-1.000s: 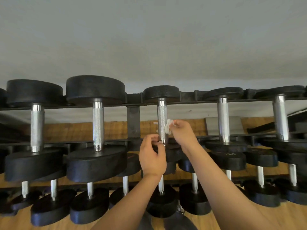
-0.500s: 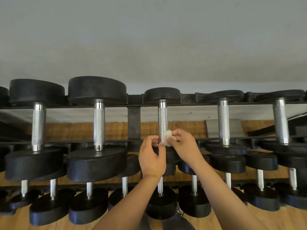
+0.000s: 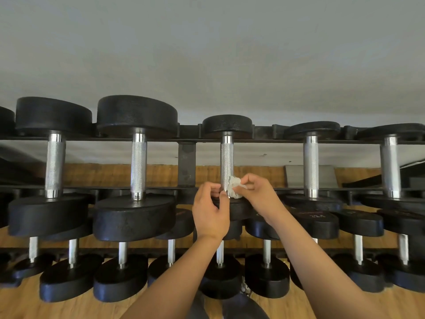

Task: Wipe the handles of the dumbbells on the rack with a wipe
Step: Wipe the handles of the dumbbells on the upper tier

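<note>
Lowered, right hand point(image 3: 259, 192) pinches crumpled white wipe point(image 3: 235, 183) on knurled handle point(image 3: 227, 157) (left hand point(image 3: 210, 212) grips its base).

Lower-tier dumbbell head point(image 3: 318, 224) reads 22.5, red brand txt illegible

Rack point(image 3: 186, 168): black metal, I see two tiers.
Upper tier: large dumbbells point(image 3: 139, 166) lie side by side.
Lower tier: smaller dumbbells point(image 3: 120, 278) in a row.
</note>
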Demonstrator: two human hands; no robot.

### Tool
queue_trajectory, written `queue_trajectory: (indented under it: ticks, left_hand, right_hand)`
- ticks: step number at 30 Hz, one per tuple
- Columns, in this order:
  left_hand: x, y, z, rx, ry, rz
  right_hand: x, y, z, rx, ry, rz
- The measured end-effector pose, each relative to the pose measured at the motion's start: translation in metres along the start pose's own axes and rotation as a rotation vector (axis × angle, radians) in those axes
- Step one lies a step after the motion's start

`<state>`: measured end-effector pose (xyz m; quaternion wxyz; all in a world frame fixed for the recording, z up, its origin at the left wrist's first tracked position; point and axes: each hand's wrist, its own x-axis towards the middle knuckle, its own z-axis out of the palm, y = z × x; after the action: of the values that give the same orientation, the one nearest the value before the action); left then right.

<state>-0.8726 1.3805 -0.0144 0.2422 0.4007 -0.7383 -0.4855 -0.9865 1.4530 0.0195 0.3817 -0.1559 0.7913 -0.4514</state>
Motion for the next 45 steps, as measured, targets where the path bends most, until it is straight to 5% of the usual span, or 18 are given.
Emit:
queue_trajectory:
  ticks: [10, 22, 26, 31, 41, 45]
  left_hand:
    - [-0.009, 0.002, 0.009, -0.044, 0.162, -0.158]
    - [-0.007, 0.0, 0.005, -0.075, 0.077, -0.171]
    - [-0.008, -0.001, 0.005, -0.106, 0.062, -0.183]
    - [-0.006, -0.004, 0.005, -0.107, 0.072, -0.129]
    - [-0.007, -0.002, 0.003, -0.067, 0.086, -0.128]
    - [-0.006, -0.002, 0.003, -0.059, 0.068, -0.141]
  right_hand:
    - [-0.005, -0.003, 0.002, -0.166, 0.123, -0.089]
    - [0.011, -0.016, 0.003, -0.339, -0.076, -0.229]
    - [0.022, -0.023, 0.004, -0.249, 0.041, -0.25]
    - [0.016, -0.006, -0.001, -0.238, -0.131, -0.25]
    - [0.022, 0.0, -0.004, -0.123, -0.146, -0.25]
    - [0.036, -0.024, -0.005, 0.037, -0.017, -0.216]
